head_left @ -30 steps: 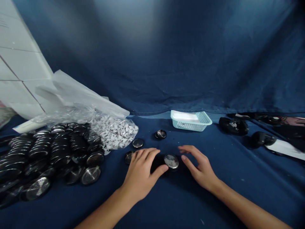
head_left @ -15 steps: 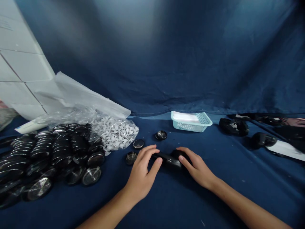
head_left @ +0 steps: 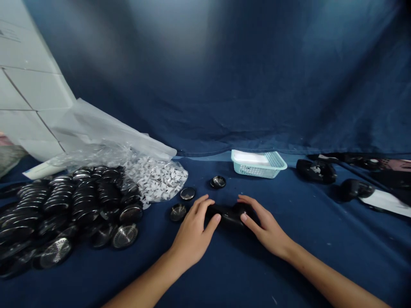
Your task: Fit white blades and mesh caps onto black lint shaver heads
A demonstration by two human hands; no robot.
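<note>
Black piece: we have a glossy, elongated black piece (head_left: 228, 217) with rounded ends lying level between our two hands, just above or on the dark blue cloth-covered counter (head_left: 224, 273); we cannot tell which
Left hand (head_left: 194, 233): we curl it around the piece's left end, thumb on the near side and fingers on the far side, gripping it
Right hand (head_left: 269, 229): we grip the right end the same way, thumb toward the left hand, fingers bent over the far side
Loose discs: we see three round black discs with perforated metal faces, one (head_left: 177, 212) just beside our left fingers, another (head_left: 187, 193) just behind it, a third (head_left: 218, 182) farther back
Disc heap: at our left, many similar discs (head_left: 86, 196) lie in packed rows
Clear bag: behind and right of the heap, a clear plastic bag (head_left: 109, 156) spills small white scraps (head_left: 163, 179)
Basket: near the dark blue curtain (head_left: 224, 85), we have a pale turquoise plastic basket (head_left: 257, 172) with something flat and white inside
Far right: we see black rounded parts (head_left: 351, 189) near a white strip (head_left: 387, 201)
</note>
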